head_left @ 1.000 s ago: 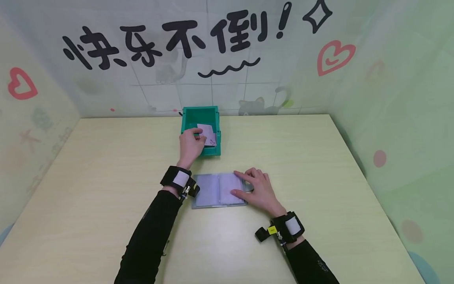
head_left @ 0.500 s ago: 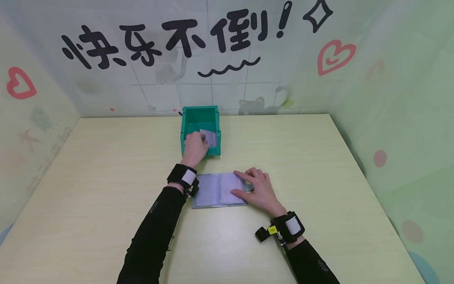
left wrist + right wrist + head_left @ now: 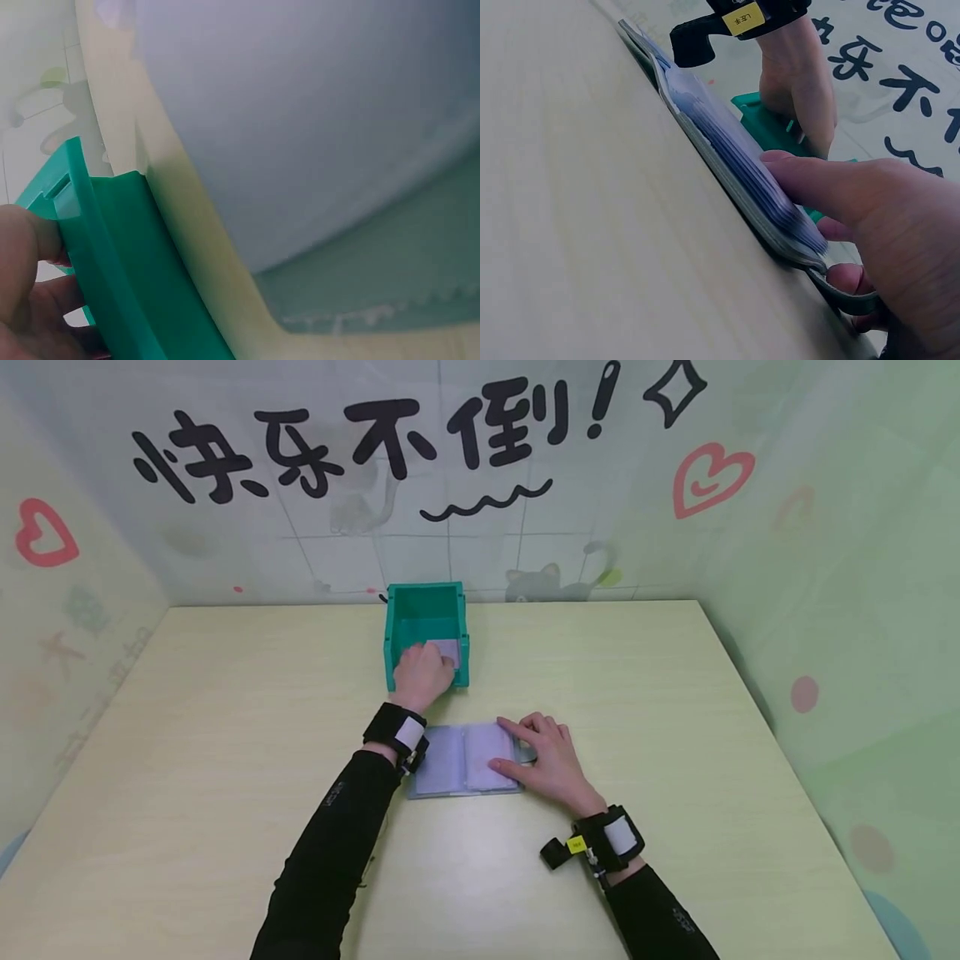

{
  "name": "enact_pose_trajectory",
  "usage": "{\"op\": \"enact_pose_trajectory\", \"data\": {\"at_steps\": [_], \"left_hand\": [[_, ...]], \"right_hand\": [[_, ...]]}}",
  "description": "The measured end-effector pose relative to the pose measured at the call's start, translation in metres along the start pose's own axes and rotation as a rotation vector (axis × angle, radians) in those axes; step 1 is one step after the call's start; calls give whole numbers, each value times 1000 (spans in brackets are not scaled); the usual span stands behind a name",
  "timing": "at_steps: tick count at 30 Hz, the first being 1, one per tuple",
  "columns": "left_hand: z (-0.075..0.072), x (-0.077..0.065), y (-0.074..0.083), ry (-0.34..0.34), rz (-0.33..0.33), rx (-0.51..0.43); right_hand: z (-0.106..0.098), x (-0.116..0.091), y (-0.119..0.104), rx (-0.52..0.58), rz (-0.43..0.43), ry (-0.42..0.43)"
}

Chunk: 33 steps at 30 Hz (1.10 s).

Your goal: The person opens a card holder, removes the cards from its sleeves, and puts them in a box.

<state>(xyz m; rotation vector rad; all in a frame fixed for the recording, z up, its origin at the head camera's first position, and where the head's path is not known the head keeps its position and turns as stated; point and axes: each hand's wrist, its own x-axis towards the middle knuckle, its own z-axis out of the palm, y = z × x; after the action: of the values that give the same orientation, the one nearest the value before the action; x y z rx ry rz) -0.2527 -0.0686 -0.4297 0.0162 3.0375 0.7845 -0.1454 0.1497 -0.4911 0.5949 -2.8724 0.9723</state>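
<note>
My left hand (image 3: 422, 675) reaches down into a green plastic box (image 3: 426, 602), its fingers bent at a pale lilac card (image 3: 448, 649). Part of the card is hidden behind the knuckles. In the left wrist view, the thumb (image 3: 45, 240) and fingers show just past the box wall. My right hand (image 3: 551, 760) rests on the right page of a small open card album (image 3: 438, 764) with clear sleeves, thumb and index finger stretched out over it. In the right wrist view the thumb lies on the stacked pages (image 3: 727, 135), other fingers beside the grey clasp strap (image 3: 847, 300).
The box stands near the back edge of the light wooden table (image 3: 225, 735). Behind it rises a printed backdrop (image 3: 360, 510) with large black characters, and side panels flank the table. Black cameras (image 3: 555, 854) are strapped to both wrists.
My left hand has moved slightly right and deeper into the box, and the card has sunk lower, more of it covered by the hand. The right hand and album have stayed put.
</note>
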Motion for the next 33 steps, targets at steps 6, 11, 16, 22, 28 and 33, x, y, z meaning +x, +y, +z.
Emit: {"op": "enact_pose_trajectory", "data": {"at_steps": [6,11,16,22,28,33], "left_hand": [[0,-8,-2,79,103,40],[-5,-28,-6,143,191,-57],[-12,-65,-16,26,209,-260],[-9,-100,-34,-187,140,-375],[-5,-107,-45,-264,138,-417],[-5,-106,-51,-289,128,-440]], "right_hand": [[-2,2,-2,-2,15,-20],[-6,3,-5,0,46,-55],[-10,8,-12,13,91,-93],[-10,18,-18,-14,109,-79],[-10,24,-20,-31,107,-49],[-11,29,-22,-6,69,10]]}}
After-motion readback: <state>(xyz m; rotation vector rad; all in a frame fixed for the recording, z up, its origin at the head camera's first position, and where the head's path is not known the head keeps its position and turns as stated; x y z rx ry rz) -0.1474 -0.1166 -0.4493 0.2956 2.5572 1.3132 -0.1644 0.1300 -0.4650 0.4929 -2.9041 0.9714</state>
